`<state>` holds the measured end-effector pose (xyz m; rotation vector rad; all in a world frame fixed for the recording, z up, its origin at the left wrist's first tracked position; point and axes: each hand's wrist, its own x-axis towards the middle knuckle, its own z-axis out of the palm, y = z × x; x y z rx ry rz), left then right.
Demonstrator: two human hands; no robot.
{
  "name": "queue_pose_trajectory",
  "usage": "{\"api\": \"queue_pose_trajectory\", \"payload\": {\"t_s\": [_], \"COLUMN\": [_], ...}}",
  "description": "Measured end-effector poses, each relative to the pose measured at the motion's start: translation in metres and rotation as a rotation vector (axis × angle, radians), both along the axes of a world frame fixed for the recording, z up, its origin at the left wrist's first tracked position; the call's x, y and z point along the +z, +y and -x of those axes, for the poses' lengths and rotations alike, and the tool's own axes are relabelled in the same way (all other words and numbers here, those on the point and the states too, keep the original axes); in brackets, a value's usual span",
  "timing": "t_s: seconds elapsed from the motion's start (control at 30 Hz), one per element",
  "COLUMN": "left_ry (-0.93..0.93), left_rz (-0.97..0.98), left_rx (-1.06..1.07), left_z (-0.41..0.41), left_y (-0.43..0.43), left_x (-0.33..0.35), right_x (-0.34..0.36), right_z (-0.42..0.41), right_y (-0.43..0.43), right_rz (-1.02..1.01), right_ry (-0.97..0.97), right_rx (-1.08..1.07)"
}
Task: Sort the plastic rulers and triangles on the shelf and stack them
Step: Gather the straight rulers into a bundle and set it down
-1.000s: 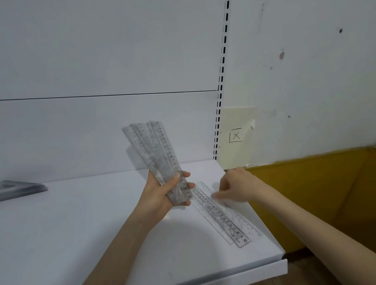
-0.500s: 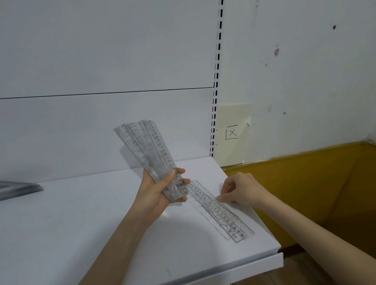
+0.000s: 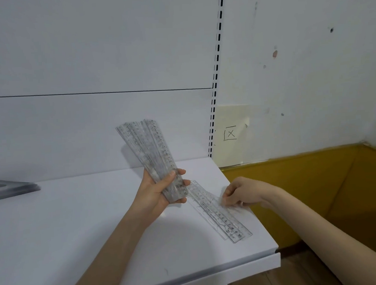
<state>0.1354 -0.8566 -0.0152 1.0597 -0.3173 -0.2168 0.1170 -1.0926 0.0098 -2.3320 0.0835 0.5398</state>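
Right hand (image 3: 242,194) reached flat rulers (image 3: 219,218); left hand (image 3: 157,191) grips clear bundle (image 3: 147,145).

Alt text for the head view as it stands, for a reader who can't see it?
The left hand grips a fanned bunch of clear rulers above a white shelf, while the right hand pinches the loose rulers lying flat near its right edge. A stack of grey triangles lies far left.

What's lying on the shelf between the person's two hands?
Head view: loose rulers lie flat on the shelf between them. The left hand grips a bundle of rulers; the right hand pinches the loose rulers' edge.
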Motion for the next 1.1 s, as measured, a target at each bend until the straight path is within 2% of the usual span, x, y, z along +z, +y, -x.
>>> {"api": "queue_pose_trajectory", "payload": {"t_s": [0.1, 0.2, 0.27, 0.43, 0.8, 0.93, 1.0, 1.1], "left_ry": [-0.003, -0.011, -0.014, -0.02, -0.049, -0.049, -0.053, -0.044], "left_rz": [0.01, 0.022, 0.034, 0.033, 0.038, 0.035, 0.031, 0.031], "left_rx": [-0.001, -0.007, -0.003, -0.012, -0.101, -0.107, -0.109, -0.102], "left_z": [0.001, 0.003, 0.003, 0.004, 0.006, 0.005, 0.004, 0.004], "left_y": [0.001, 0.001, 0.001, 0.0, 0.001, 0.002, 0.002, 0.003], "left_x": [0.001, 0.003, 0.004, 0.005, 0.005, 0.004, 0.003, 0.001], "right_x": [0.009, 0.022, 0.032, 0.044, 0.048, 0.052, 0.052, 0.051], "right_z": [0.001, 0.006, 0.011, 0.021, 0.025, 0.026, 0.027, 0.028], "right_y": [-0.007, -0.008, -0.004, 0.013, 0.032, 0.037, 0.041, 0.047], "right_rz": [-0.094, -0.342, -0.438, -0.451, -0.682, -0.736, -0.726, -0.629], "right_ry": [-0.074, -0.208, -0.261, -0.316, -0.451, -0.406, -0.346, -0.356], "right_rx": [-0.033, -0.088, -0.078, -0.059, -0.048, -0.007, 0.05, 0.096]}}
